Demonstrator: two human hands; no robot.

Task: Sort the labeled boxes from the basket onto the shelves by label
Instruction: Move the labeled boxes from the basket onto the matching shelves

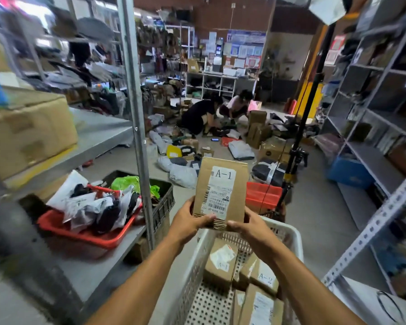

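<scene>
Box [220,192] marked A-1 gripped by both hands, left [190,223] and right [252,227], above basket [288,233]; label-reading step. Next, probably: find A-1 shelf.

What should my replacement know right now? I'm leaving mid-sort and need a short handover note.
Left hand: holds the A-1 box at its lower left corner.
Right hand: holds the same box at its lower right corner.
The box is upright above the white basket, label facing the camera.
In the basket: another A-1 box, an A-2 box, and more boxes with unreadable labels.
Done: one box picked up and its label read.
Left: shelve it on the A-1 shelf, which I cannot identify here, then sort the rest.
</scene>
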